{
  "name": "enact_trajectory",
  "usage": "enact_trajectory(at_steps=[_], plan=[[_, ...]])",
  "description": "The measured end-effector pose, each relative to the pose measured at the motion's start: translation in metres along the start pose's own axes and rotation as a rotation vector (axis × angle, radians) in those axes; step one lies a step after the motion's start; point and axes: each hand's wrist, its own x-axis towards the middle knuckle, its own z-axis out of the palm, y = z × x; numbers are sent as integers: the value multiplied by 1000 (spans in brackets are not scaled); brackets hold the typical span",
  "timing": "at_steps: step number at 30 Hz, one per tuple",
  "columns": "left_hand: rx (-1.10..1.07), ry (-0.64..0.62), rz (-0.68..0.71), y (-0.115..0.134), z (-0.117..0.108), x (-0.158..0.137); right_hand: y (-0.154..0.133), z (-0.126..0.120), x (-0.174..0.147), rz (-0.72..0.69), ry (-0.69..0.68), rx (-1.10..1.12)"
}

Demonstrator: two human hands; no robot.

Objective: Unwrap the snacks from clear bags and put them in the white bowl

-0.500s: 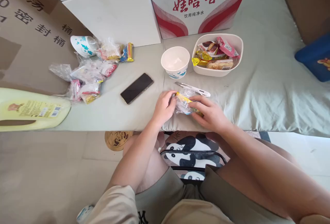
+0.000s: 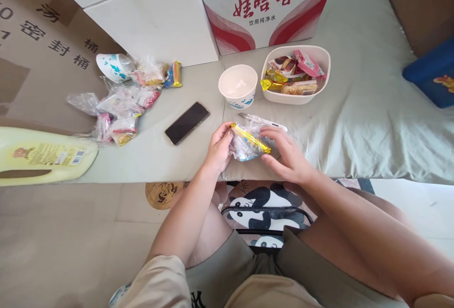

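Note:
My left hand [image 2: 220, 146] pinches the left end of a yellow-wrapped snack [image 2: 250, 137] together with crumpled clear plastic film [image 2: 241, 149] beneath it. Just right of them is my right hand [image 2: 285, 152], fingers apart, its thumb and fingertips close around the snack's right end. Whether those tips touch the plastic I cannot tell. Behind the hands lies a white utility knife [image 2: 267, 121], partly covered by the plastic. A paper bowl [image 2: 238, 85] stands beyond it, beside a cream plastic basket [image 2: 296, 97] holding several packaged snacks [image 2: 300, 88].
A black phone [image 2: 187, 123] lies to the left on the cloth-covered surface [image 2: 354, 123]. Farther left are a heap of wrappers [image 2: 120, 104], a tipped paper bowl [image 2: 114, 67] and a yellow jug [image 2: 46, 154]. A white-and-red carton [image 2: 266, 14] stands behind; a blue container [image 2: 431, 76] is far right.
My right hand has opened and drawn back from the snack's right end, uncovering it. My left hand keeps hold, with the snack and plastic shifted slightly left.

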Motion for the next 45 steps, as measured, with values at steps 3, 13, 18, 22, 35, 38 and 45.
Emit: enact_trajectory(at_steps=[3, 13, 18, 22, 35, 38, 45], plan=[[-5, -31, -34, 1, 1, 0, 0, -2, 0, 182, 174, 26], [219, -188, 93, -9, 19, -8, 5, 0, 4, 339, -111, 374], [139, -65, 211, -15, 25, 0, 5, 1, 9, 453, 7, 342], [-149, 70, 140, -11, 27, 7, 4, -2, 13, 628, 169, 374], [81, -266, 54, -25, 38, 0, 14, -4, 13, 502, 305, 200], [170, -462, 118, -28, 39, -4, 17, 0, 11, 457, 323, 49], [336, -491, 306, -35, 44, -6, 15, 21, 7, 238, 174, -60]])
